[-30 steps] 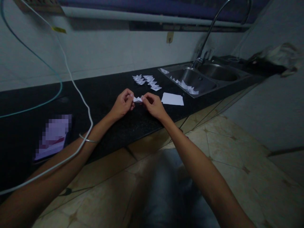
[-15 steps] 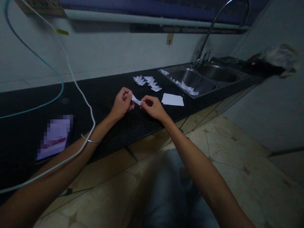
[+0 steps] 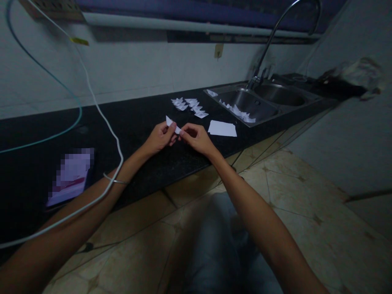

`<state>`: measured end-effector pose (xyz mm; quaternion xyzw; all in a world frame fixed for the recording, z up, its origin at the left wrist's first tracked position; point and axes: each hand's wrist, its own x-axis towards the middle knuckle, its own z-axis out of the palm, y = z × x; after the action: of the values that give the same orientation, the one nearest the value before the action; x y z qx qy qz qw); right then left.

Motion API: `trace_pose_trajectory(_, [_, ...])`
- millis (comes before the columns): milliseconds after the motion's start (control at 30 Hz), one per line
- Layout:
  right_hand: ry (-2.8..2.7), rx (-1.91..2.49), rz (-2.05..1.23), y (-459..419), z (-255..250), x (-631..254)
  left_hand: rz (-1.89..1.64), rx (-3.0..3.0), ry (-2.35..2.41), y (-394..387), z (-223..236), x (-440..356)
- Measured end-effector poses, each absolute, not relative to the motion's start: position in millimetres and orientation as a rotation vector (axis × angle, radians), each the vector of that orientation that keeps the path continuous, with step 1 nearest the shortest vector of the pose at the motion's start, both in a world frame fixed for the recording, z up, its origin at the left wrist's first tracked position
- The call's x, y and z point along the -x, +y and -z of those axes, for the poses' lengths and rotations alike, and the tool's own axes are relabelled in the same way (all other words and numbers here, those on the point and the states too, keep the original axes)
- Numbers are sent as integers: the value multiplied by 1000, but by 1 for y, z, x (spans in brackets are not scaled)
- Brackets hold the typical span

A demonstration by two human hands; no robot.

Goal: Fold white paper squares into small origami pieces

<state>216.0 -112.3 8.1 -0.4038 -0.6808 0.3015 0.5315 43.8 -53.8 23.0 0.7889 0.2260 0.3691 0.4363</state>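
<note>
A small folded white paper point(image 3: 169, 121) is pinched between my two hands above the dark counter. My left hand point(image 3: 161, 136) grips its middle, thumb on top, and one pointed corner sticks up past the thumb. At the paper's right end, my right hand point(image 3: 196, 138) pinches with thumb and forefinger. Beyond the hands lie two groups of folded paper pieces point(image 3: 196, 107), which look like little boats. A flat stack of white paper sheets point(image 3: 222, 128) rests just right of my right hand.
A steel double sink point(image 3: 269, 116) with a tall curved faucet point(image 3: 268, 45) is set in the counter point(image 3: 128, 118). More folded papers point(image 3: 240, 113) sit along its left basin. A phone or tablet point(image 3: 72, 175) lies at left. A white cable point(image 3: 104, 116) hangs across my left forearm.
My left hand has shifted its grip along the paper toward my right hand, its thumb now lower. The paper's left point now shows beyond the thumb. My right hand has barely moved.
</note>
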Motion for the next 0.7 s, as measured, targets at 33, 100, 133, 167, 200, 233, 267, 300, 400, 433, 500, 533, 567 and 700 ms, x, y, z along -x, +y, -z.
trace_pose_trajectory(33, [-1631, 974, -733, -113, -9, -216, -942, -1977, 559, -54, -23, -44])
trace_pose_trajectory(100, [-1640, 994, -758, -114, -10, -215, -974, -1995, 568, -56, -24, -44])
trace_pose_trajectory(133, [-1643, 1001, -768, -114, -10, -215, -981, -2001, 572, -57, -24, -44])
trace_pose_trajectory(167, [-1647, 1002, -775, -115, -11, -215, -985, -2004, 569, -57, -24, -44])
trace_pose_trajectory(200, [-1650, 999, -782, -115, -11, -215, -986, -2002, 561, -58, -24, -44])
trace_pose_trajectory(233, [-1654, 993, -787, -115, -11, -215, -981, -1997, 548, -58, -24, -44])
trace_pose_trajectory(267, [-1659, 984, -790, -115, -10, -216, -971, -1987, 534, -58, -23, -44])
trace_pose_trajectory(300, [-1660, 973, -788, -114, -10, -216, -954, -1972, 523, -57, -23, -44])
trace_pose_trajectory(400, [-1648, 957, -765, -113, -8, -217, -852, -1902, 535, -54, -21, -44])
trace_pose_trajectory(433, [-1640, 964, -759, -112, -7, -217, -823, -1875, 548, -53, -21, -44])
trace_pose_trajectory(500, [-1633, 983, -758, -112, -7, -217, -799, -1846, 569, -53, -20, -44])
trace_pose_trajectory(533, [-1637, 992, -763, -112, -8, -217, -806, -1850, 573, -54, -21, -44])
trace_pose_trajectory(567, [-1647, 997, -768, -113, -8, -216, -820, -1861, 573, -55, -21, -44])
trace_pose_trajectory(700, [-1689, 1024, -743, -113, -9, -217, -829, -1851, 577, -55, -24, -44])
